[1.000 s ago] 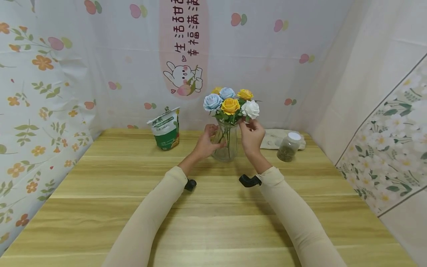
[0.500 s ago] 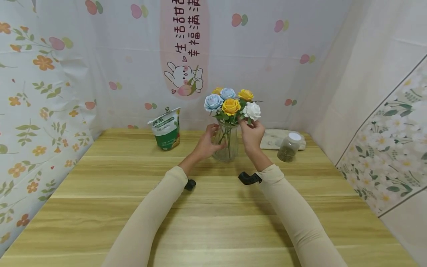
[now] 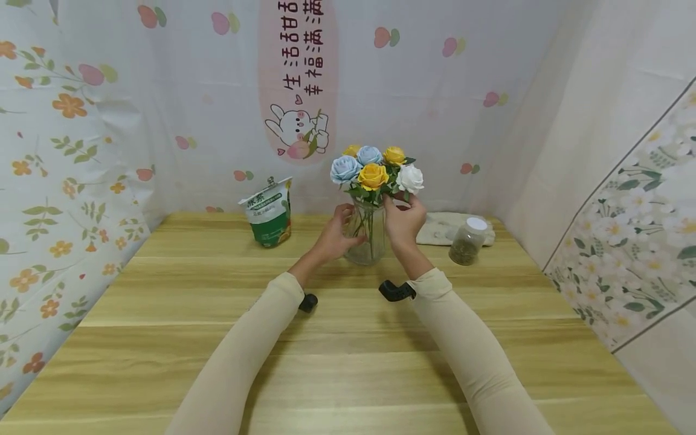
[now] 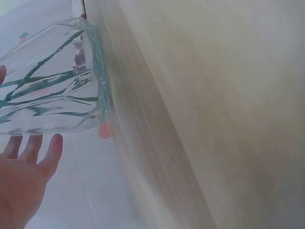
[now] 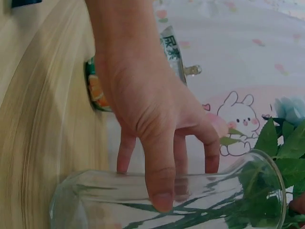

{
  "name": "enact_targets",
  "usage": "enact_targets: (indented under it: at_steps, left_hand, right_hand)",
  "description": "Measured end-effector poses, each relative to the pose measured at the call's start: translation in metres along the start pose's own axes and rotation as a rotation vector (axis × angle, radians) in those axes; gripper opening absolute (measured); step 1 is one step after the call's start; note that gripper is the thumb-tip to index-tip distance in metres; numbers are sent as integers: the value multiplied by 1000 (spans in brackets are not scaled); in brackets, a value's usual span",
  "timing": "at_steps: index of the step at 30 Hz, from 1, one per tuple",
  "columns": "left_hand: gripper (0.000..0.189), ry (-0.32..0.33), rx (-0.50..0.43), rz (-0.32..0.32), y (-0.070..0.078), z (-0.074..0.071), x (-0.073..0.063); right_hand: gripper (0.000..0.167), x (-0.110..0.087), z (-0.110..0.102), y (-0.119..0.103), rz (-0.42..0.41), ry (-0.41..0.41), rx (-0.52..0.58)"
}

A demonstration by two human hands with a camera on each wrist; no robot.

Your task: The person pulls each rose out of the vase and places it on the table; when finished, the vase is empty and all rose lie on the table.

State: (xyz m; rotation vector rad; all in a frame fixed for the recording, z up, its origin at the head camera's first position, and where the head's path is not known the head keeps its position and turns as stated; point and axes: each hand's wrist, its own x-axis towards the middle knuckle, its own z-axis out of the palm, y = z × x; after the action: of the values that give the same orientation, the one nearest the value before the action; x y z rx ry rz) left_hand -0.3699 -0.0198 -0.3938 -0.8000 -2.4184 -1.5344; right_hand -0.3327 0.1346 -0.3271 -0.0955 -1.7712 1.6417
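A clear glass vase (image 3: pixel 365 244) stands on the wooden table with blue, yellow and white roses in it. Its green stems show through the glass in both wrist views. My left hand (image 3: pixel 335 235) holds the vase from the left side; in the right wrist view that same left hand (image 5: pixel 152 109) has its thumb across the near glass and its fingers behind. At the vase's right rim, my right hand (image 3: pixel 405 222) pinches the white rose (image 3: pixel 409 179) just under its bloom. The exact grip point on the stem is hidden by leaves and fingers.
A green and white pouch (image 3: pixel 269 216) with a clip on top stands left of the vase. To the right are a lidded jar (image 3: pixel 467 241) and a pale cloth pouch (image 3: pixel 437 228) behind it. A printed curtain (image 3: pixel 217 109) hangs along the table's back edge.
My right hand has shifted slightly left, closer to the vase. The rear right yellow rose has moved a little left among the other blooms. My left hand stays on the vase.
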Motion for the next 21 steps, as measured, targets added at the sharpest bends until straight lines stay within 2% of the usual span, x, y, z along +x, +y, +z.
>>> enact_targets:
  at_steps: [8,17,21]
  left_hand:
    - [81,-5,7,-5,1,0,0]
    - [81,-17,13,-25,3,-3,-1]
    - [81,-18,11,-27,4,-4,-1]
  right_hand:
    - [20,4,-1,0,-120,13,112]
    - [28,6,-9,-8,-4,-40,207]
    - [28,7,-10,-9,-51,-51,172]
